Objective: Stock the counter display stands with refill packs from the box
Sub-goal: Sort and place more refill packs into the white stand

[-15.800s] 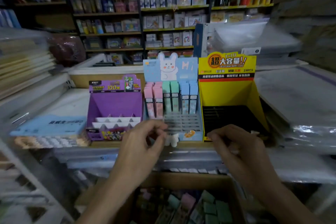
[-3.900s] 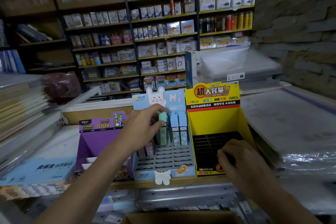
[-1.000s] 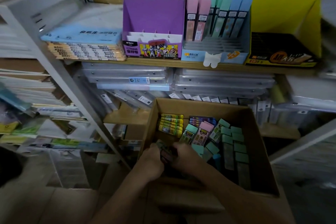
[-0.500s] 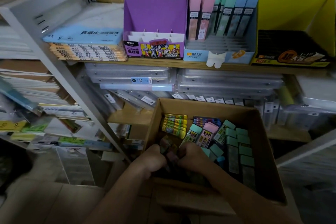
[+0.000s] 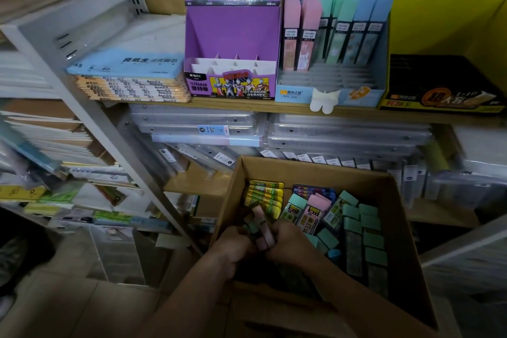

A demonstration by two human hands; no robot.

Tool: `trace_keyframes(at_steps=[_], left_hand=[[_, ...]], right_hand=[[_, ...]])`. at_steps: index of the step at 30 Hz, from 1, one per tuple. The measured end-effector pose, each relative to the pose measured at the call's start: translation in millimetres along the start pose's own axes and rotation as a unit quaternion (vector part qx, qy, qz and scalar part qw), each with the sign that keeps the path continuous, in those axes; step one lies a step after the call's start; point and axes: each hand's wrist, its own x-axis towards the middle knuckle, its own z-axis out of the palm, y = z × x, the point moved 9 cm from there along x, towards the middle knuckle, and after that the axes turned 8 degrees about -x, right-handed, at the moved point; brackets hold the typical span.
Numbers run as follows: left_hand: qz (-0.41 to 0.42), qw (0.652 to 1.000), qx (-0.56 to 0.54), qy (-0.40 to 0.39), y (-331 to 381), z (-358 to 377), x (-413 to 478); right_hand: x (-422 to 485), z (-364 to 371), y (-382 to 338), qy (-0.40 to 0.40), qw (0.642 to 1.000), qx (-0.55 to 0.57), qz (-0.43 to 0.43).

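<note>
**stockroom_dee:** Going left to right along the counter [image 5: 247, 107]: a stack of notepads [image 5: 129, 82] with a blue cover on top, then the purple display stand [image 5: 233, 35], its white dividers showing with nothing in them as far as I can see. Touching it on the right is the blue display stand [image 5: 333, 90], with pink, green and blue refill packs [image 5: 329, 33] standing upright along its back rows. After that comes the yellow display stand [image 5: 444, 30] with a dark tray.

**pencil_pete:** And the box?

**stockroom_dee:** The cardboard box [image 5: 395, 228] sits open on the floor below the counter. Yellow packs [image 5: 264, 195] lie at its back left, green and pink packs [image 5: 354, 225] are piled to the right. Both hands are down inside near the front left. The left hand [image 5: 233, 248] and the right hand [image 5: 288, 244] are curled together around a small bunch of packs [image 5: 260, 228], a pink one poking up between them. It's too dim to count them.
</note>
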Motion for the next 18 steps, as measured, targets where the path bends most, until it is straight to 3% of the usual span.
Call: trace_keyframes(at_steps=[11, 18], left_hand=[[0.006, 0.998, -0.061, -0.031, -5, 7, 16], [0.041, 0.989, -0.124, -0.072, 9, 21, 10]], right_hand=[[2, -2, 0, -0.018, 0.995, 0.097, -0.005], [2, -13, 6, -0.009, 0.968, 0.249, 0.012]])
